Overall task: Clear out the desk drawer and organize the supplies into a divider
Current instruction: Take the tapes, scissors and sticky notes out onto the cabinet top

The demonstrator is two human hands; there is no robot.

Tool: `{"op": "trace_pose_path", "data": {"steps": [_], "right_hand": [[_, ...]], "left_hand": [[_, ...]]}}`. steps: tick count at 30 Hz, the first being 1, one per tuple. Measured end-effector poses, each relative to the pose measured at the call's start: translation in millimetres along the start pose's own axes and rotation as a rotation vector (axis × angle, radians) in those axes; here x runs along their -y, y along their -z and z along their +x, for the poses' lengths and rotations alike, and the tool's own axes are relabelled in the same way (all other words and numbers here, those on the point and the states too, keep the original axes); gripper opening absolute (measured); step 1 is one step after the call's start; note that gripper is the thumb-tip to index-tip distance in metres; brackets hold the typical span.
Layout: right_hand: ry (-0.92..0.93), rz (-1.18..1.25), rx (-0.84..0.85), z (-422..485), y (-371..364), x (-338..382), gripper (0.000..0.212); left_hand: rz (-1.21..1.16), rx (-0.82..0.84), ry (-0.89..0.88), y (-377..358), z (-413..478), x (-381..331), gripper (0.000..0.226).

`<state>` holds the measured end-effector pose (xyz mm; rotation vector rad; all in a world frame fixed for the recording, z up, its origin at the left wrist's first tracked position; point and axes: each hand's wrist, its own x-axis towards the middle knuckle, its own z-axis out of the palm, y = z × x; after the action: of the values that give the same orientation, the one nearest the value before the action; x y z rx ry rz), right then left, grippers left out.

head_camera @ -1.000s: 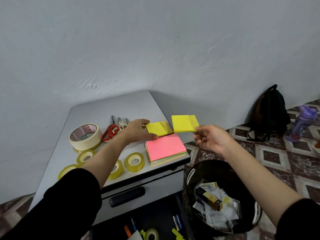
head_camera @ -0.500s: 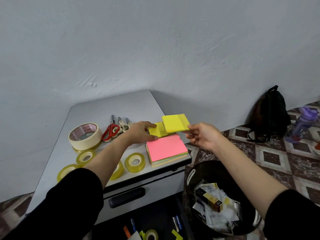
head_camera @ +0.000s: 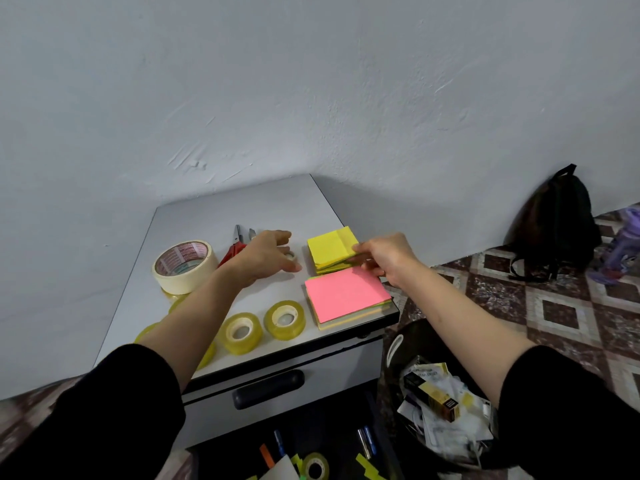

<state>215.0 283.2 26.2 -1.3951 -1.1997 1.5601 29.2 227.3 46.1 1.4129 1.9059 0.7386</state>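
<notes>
While your right hand [head_camera: 382, 258] pinched the yellow sticky-note stack [head_camera: 329, 249] behind the pink pad [head_camera: 346, 292] on the cabinet top [head_camera: 242, 209], your left hand [head_camera: 265, 259] hung open; stack judged light, floppy, best gripped across 2 edges.

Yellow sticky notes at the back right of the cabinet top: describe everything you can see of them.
The yellow sticky notes are a small square paper stack, bright yellow, layers slightly askew at the front. A strip along the top sheet's right side looks folded over. The stack lies flat on the grey cabinet top, just behind the pink-topped pad. The right hand pinches its right edge; the left hand is clear of it.
</notes>
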Motion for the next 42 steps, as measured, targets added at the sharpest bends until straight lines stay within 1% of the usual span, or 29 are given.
{"op": "trace_pose_path", "data": {"steps": [4, 6, 9, 11, 13, 14, 17, 20, 22, 24, 27, 30, 36, 42], "right_hand": [[0.083, -0.210, -0.132, 3, -2, -5, 0.029], [0.125, -0.327, -0.202, 4, -2, -6, 0.035], [0.181, -0.436, -0.220, 1, -1, -7, 0.041], [0.219, -0.499, -0.228, -1, 0, -6, 0.035], [0.273, -0.570, -0.244, -5, -2, -3, 0.019], [0.296, -0.597, -0.250, -7, -3, -2, 0.015], [0.313, -0.628, -0.245, -10, -6, -2, 0.017], [0.300, -0.657, -0.283, -12, -3, -3, 0.015], [0.278, -0.688, -0.287, -15, 2, -3, 0.015], [0.255, -0.720, -0.276, -19, 7, -5, 0.017], [0.214, -0.722, -0.240, -24, 14, -9, 0.024], [0.201, -0.723, -0.212, -27, 16, -13, 0.024], [0.229, -0.708, -0.207, -33, 18, -15, 0.018], [0.227, -0.714, -0.215, -32, 17, -17, 0.017]], "left_hand": [[-0.013, -0.019, -0.008, 5, -5, 5, 0.075], [-0.027, -0.023, -0.019, 5, -8, 6, 0.073], [-0.040, -0.030, -0.033, 3, -14, 4, 0.069], [-0.036, -0.039, -0.044, 2, -17, 3, 0.065], [-0.007, -0.049, -0.053, 0, -20, 2, 0.060], [0.006, -0.051, -0.050, 0, -22, 2, 0.058], [-0.015, -0.025, -0.016, -4, -28, 1, 0.055], [-0.016, -0.017, 0.016, -8, -33, -1, 0.052], [-0.066, 0.007, 0.051, -12, -37, -4, 0.050], [-0.117, 0.045, 0.079, -14, -41, -8, 0.051], [-0.143, 0.059, 0.099, -14, -47, -14, 0.050], [-0.177, 0.071, 0.117, -14, -52, -16, 0.049], [-0.236, 0.039, 0.117, -17, -53, -18, 0.046], [-0.219, 0.006, 0.117, -22, -54, -19, 0.044]]}}
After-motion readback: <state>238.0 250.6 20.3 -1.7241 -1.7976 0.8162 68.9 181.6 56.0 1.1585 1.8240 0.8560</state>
